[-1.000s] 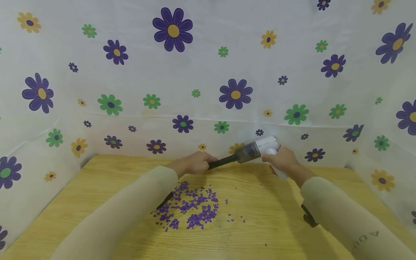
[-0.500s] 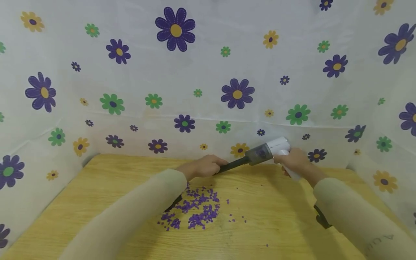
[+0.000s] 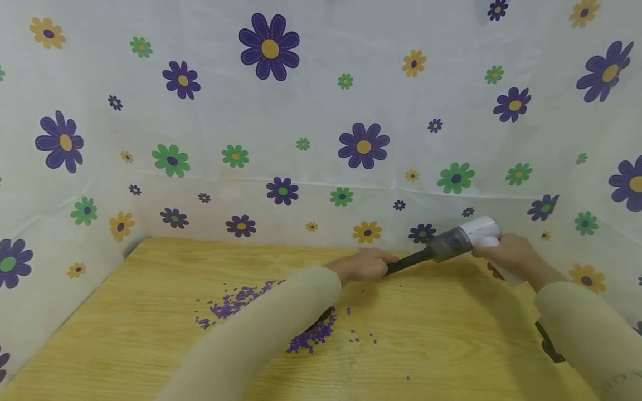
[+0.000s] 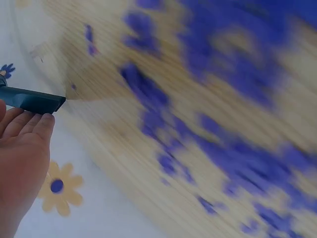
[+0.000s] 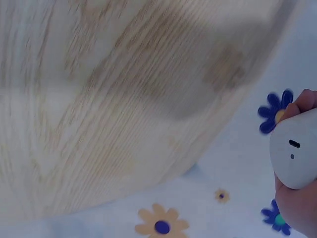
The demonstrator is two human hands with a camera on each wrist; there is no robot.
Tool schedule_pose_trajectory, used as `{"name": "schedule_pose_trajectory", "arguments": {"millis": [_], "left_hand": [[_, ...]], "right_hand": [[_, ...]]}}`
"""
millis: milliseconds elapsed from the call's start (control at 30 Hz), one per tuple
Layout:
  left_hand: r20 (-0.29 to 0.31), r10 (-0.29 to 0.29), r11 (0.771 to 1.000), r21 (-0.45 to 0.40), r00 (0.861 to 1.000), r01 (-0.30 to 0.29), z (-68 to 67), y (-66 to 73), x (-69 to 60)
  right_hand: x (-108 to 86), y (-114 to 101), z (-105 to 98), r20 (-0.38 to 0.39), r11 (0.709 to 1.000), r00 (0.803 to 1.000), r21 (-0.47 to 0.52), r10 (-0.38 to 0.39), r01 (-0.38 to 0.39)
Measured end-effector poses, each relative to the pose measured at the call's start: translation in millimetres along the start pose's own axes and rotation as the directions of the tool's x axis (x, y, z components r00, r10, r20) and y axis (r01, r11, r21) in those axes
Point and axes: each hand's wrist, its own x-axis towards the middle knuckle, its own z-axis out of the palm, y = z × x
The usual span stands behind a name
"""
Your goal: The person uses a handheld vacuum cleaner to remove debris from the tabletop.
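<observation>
A white handheld vacuum cleaner (image 3: 482, 229) with a smoky clear dust cup (image 3: 448, 245) is held above the far right part of the table. My right hand (image 3: 516, 257) grips its white handle; in the right wrist view the handle's rounded end (image 5: 294, 151) shows between fingers and palm. My left hand (image 3: 367, 264) holds the black nozzle (image 3: 408, 262) near its tip. In the left wrist view the fingers (image 4: 29, 124) lie along the nozzle's underside, its flat mouth protruding past them. Small purple pieces (image 3: 241, 301) lie scattered on the table, partly hidden by the left sleeve.
The wooden table (image 3: 426, 345) meets a white flowered cloth (image 3: 321, 111) at the back and sides. A few stray purple bits (image 3: 353, 337) lie right of the main patch. Dark bands (image 3: 549, 342) sit on both wrists.
Both hands have moved right with the vacuum cleaner, away from the purple pieces. The left sleeve now covers the middle of the patch, and its left part shows.
</observation>
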Motion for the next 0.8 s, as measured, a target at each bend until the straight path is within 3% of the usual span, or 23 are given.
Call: {"name": "schedule_pose_trajectory", "arguments": {"millis": [167, 300, 567, 800], "left_hand": [[-0.007, 0.019, 0.998, -0.054, 1.0, -0.02, 15.5, 15.6, 19.5], [-0.005, 0.039, 0.995, -0.088, 0.999, -0.039, 24.5, 27.5, 27.9], [0.04, 0.045, 0.994, -0.102, 0.998, -0.041, 24.9, 32.1, 19.0], [0.115, 0.037, 0.989, -0.147, 0.993, -0.02, 21.4, 30.0, 4.3]], "right_hand": [[-7.2, 20, -20, 0.01, 0.997, 1.0, -0.073, -0.02, 0.021], [-13.9, 30, -30, 0.008, 0.994, 1.0, -0.11, -0.005, 0.006], [-15.8, 36, -22, -0.015, 0.994, 1.0, -0.11, 0.018, -0.019], [-10.1, 37, -9, -0.023, 0.994, 1.0, -0.106, -0.021, 0.019]]}}
